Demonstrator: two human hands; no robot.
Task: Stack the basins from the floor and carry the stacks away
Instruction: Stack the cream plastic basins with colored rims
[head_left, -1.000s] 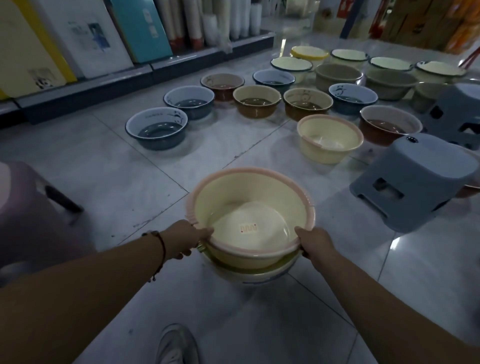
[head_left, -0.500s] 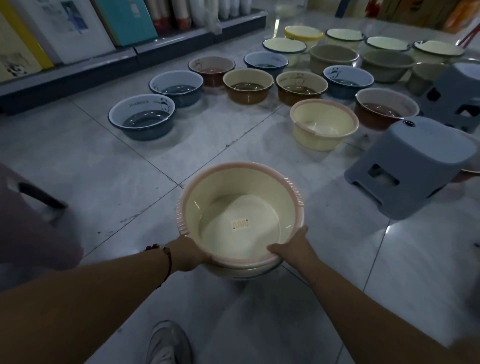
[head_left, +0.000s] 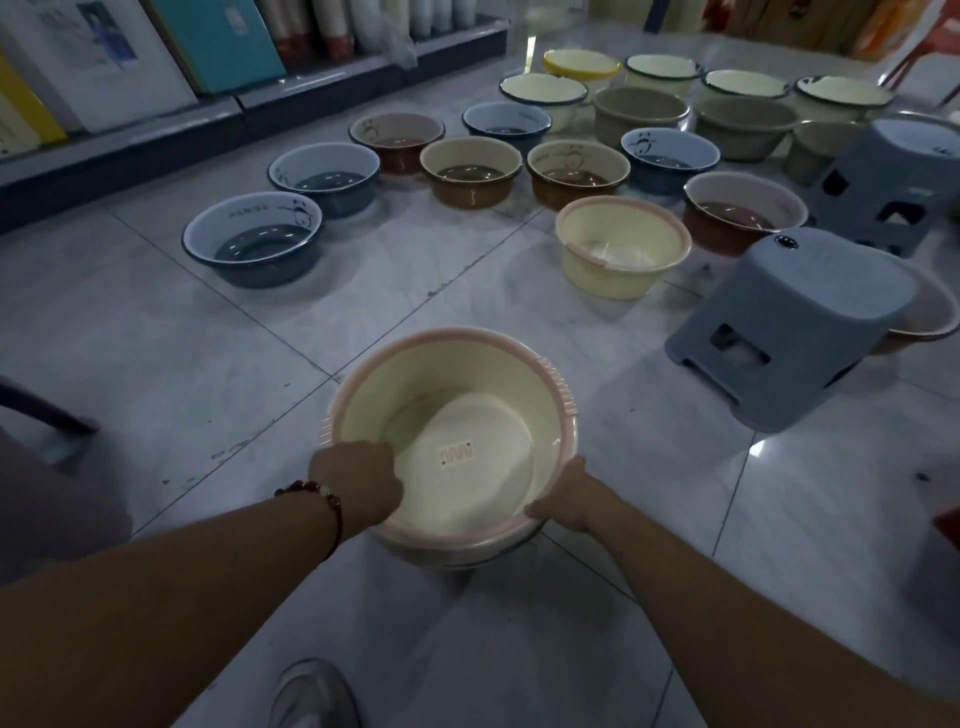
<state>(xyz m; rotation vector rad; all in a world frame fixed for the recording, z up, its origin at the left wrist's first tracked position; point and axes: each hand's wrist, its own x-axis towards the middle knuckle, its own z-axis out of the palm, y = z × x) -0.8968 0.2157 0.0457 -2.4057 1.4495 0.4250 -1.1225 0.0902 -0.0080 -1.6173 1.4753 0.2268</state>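
Gripping the stack of basins (head_left: 457, 415) low over the floor (head_left: 156, 364), left hand (head_left: 358, 480) curled over the near rim, right hand (head_left: 563, 499) clasping the opposite edge. Probably best kept level, grips even, nested basins seated, clear of the grey stool (head_left: 800, 317).

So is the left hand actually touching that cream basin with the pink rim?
Touching. The head view shows the left hand curled over the near rim of the cream basin, fingers reaching inside it.

Two grey plastic stools (head_left: 810, 312) on tiled floor (head_left: 156, 338), shelf of boxed goods (head_left: 104, 52), white shoe (head_left: 311, 696)
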